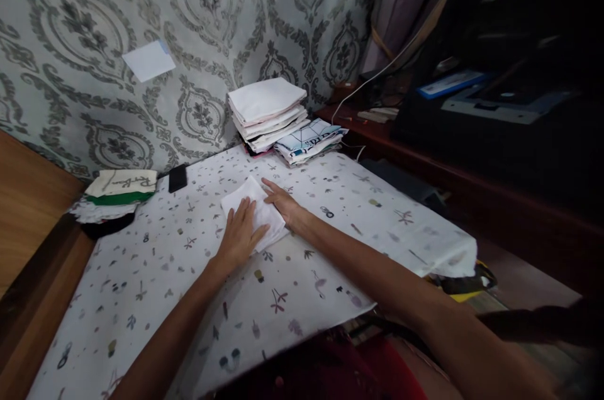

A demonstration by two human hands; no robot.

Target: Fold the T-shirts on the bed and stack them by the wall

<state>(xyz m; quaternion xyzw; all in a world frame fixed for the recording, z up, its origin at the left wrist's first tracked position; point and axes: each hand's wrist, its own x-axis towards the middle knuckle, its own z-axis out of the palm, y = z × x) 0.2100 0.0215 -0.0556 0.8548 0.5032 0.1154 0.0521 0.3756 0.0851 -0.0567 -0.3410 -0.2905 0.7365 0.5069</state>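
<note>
A folded white cloth [246, 188] lies flat on the patterned tablecloth [302, 287] in the middle of the head view. My left hand [240, 233] rests on its near left part, palm down with the fingers stretched out. At the cloth's right edge is my right hand [282, 202], its fingers extended and touching the fabric. Neither hand grips anything that I can see. Part of the cloth is hidden under both hands.
Against the wall stands a tall stack of folded white clothes [267, 101], beside a lower pile with a printed top piece [309, 136]. At left are more folded clothes [123, 183] and a black phone [178, 178]. A dark wooden desk [377, 136] borders the right.
</note>
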